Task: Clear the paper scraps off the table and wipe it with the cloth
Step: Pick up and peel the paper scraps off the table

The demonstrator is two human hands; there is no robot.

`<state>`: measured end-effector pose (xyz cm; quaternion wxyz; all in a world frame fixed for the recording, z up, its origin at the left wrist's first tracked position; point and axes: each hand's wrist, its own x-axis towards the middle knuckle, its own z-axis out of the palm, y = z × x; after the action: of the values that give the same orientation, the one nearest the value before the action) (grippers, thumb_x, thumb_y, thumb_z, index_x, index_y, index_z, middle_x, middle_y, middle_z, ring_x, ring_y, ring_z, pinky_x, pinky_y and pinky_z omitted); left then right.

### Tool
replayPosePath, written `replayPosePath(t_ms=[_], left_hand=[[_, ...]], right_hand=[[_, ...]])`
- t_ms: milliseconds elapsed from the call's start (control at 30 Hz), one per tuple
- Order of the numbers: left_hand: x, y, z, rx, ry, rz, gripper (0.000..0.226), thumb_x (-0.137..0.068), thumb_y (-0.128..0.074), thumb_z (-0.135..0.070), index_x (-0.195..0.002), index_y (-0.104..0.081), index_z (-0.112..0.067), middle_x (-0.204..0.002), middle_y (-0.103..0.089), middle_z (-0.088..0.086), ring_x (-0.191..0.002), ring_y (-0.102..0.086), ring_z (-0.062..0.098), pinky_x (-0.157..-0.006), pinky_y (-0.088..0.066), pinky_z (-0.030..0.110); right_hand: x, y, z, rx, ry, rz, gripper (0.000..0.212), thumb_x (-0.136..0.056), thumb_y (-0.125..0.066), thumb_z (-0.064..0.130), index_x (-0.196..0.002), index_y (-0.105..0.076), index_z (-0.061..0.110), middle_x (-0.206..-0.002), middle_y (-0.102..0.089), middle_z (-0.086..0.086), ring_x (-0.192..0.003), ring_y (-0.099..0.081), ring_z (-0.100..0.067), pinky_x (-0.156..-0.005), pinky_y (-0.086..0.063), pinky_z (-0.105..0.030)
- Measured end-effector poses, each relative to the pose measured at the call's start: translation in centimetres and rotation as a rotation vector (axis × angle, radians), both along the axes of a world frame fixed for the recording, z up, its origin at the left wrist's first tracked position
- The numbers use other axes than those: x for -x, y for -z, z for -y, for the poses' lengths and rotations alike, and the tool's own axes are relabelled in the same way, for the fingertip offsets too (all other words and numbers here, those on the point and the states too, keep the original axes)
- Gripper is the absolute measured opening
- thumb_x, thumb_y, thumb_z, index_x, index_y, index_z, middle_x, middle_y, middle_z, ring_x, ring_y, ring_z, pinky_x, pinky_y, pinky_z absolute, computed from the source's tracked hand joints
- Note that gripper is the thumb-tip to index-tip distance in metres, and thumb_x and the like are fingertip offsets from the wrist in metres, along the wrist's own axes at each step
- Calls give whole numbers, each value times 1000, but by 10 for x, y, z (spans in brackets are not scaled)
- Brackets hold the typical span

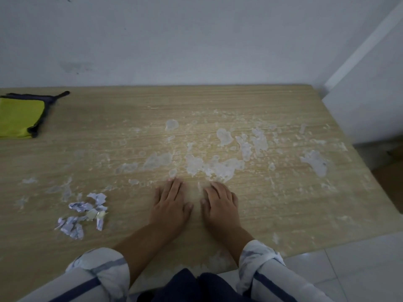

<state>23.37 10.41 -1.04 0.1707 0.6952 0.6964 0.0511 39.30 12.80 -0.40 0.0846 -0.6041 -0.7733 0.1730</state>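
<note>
A small heap of torn, crumpled white paper scraps (84,214) lies on the wooden table (113,131) at the near left. A folded yellow cloth with a dark edge (20,115) rests at the far left of the table. My left hand (171,203) and my right hand (220,204) lie flat on the table side by side near the front middle, palms down, fingers apart, holding nothing. The scraps are a short way left of my left hand.
White dried patches and flaky residue (216,165) cover the middle and right of the tabletop. A pale wall (196,40) stands right behind the table. The table's right edge drops to a white tiled floor (359,269).
</note>
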Motion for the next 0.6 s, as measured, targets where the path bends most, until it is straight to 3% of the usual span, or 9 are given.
replayPosePath(t_ms=[600], left_hand=[[-54,1,-38,-28,31,-19,64,-95,-21,-51,-149,-4,-20,-158,4,1,-144,13,17,-112,13,38]], right_hand=[[-76,-1,-36,0,222,-24,42,-91,-41,37,-128,-47,18,-142,-39,-2,-134,-27,-21,-110,-17,-43]])
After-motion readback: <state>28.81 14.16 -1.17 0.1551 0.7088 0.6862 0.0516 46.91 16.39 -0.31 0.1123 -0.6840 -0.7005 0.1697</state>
